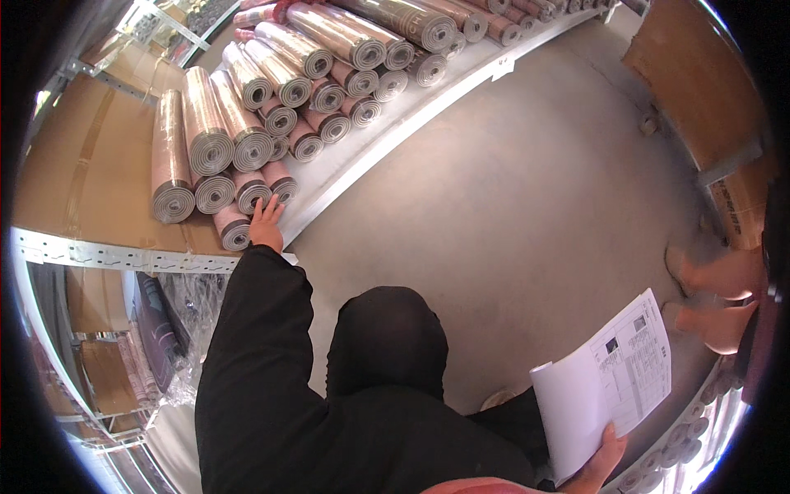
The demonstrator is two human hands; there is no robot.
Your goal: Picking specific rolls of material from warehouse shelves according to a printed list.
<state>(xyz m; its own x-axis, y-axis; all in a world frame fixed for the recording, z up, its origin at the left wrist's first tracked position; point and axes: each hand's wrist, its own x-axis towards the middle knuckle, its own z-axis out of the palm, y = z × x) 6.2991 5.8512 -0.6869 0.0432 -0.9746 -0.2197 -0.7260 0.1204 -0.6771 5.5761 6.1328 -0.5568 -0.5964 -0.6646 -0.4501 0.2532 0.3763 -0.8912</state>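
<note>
My left hand (267, 224) reaches out at the end of a black sleeve, its fingers stretched and spread. The fingertips touch or nearly touch the ends of small pinkish rolled rugs (253, 196) low in the pile; exact contact is hard to see. Just left of it lies another rolled rug (233, 228) with a grey spiral end. At the lower right, my right hand (605, 461) grips a few white sheets of paper (609, 375) by their lower edge. Print and small pictures show on the top sheet, which curls at its left side.
Many plastic-wrapped rolled rugs (354, 41) are stacked on a shelf with a white metal edge (395, 132). A large cardboard sheet (74, 173) stands left of them. What look like a person's feet (716, 276) are at the right, below cardboard boxes (699, 74). More rolls (675, 449) lie lower right.
</note>
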